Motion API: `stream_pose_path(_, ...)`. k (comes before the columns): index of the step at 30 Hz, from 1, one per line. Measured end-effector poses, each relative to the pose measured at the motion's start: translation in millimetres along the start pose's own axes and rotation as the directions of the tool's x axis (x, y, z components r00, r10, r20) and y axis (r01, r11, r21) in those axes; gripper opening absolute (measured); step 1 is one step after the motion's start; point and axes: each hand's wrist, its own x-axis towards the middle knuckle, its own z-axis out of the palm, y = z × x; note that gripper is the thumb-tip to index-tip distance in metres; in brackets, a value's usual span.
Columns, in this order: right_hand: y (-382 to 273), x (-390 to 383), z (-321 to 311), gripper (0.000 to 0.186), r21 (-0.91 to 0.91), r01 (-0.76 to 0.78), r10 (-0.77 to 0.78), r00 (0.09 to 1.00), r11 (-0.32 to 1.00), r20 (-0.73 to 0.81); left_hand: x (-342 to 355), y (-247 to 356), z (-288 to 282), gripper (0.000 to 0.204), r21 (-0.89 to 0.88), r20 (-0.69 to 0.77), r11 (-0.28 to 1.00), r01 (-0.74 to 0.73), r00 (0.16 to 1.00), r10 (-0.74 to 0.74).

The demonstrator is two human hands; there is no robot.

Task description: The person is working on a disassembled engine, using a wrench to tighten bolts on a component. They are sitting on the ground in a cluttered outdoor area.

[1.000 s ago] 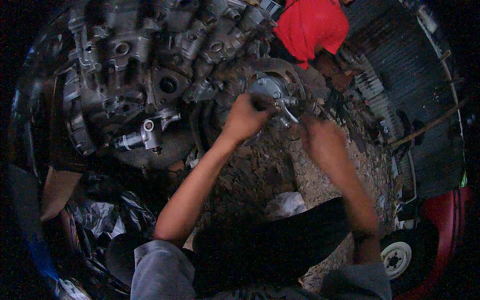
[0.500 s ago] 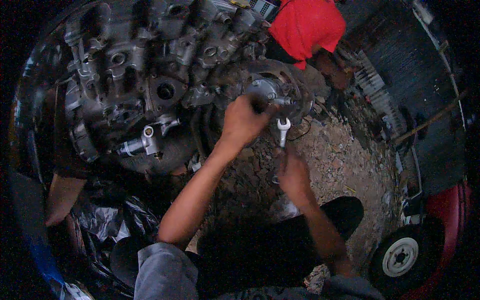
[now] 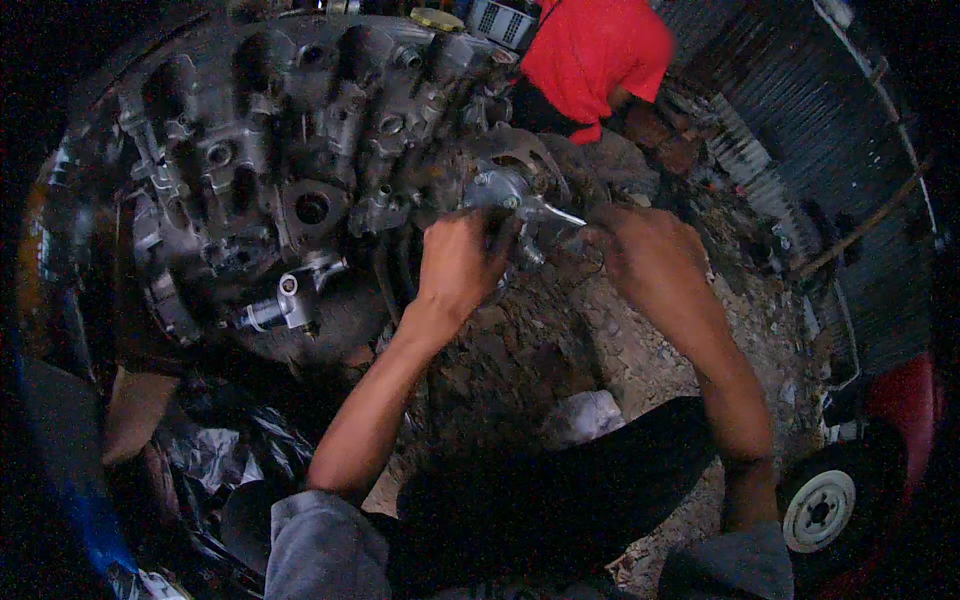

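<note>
My right hand [image 3: 655, 258] is closed round one end of a silver wrench [image 3: 562, 212]. The wrench's far end meets a round, bolted silver metal housing [image 3: 497, 187]; whether its jaw sits on a bolt I cannot make out. My left hand [image 3: 455, 262] grips the near side of that housing, its fingertips partly hidden in shadow. Below the wrench, a short threaded fitting [image 3: 533, 256] sticks out. Behind the housing lies a dirty, curved metal bracket [image 3: 540, 160].
A large grey engine block [image 3: 270, 130] fills the upper left, with a shiny cylindrical part [image 3: 285, 305] on its near side. Red cloth [image 3: 600, 60] hangs at the top. A wheel [image 3: 820, 510] stands lower right. Black plastic [image 3: 225, 450] lies lower left, and rubble [image 3: 640, 350] covers the ground.
My right hand has moved up and right, and the wrench has swung from upright to nearly level, reaching the housing. My left hand stays at the housing. The view has shifted slightly.
</note>
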Motion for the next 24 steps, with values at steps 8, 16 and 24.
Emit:
stream_pose_path(8, -2, 11, -8, 0.02, 0.003, 0.017, -0.017, 0.998, 1.0, 0.06, -5, -8, 8, 0.028, -0.289, -0.074, 0.954, 0.076, 0.992, -0.102)
stream_pose_path(16, -12, 31, -15, 0.023, -0.025, 0.105, -0.102, 0.99, 0.994, 0.092, 2, -4, 3, 0.03, -0.393, 0.045, 0.882, 0.26, 0.964, -0.263)
stream_pose_path(24, -35, 14, 1, 0.017, -0.004, 0.026, -0.026, 0.991, 1.0, 0.129, 5, -6, 2, 0.029, -0.37, 0.062, 0.894, 0.253, 0.967, -0.247)
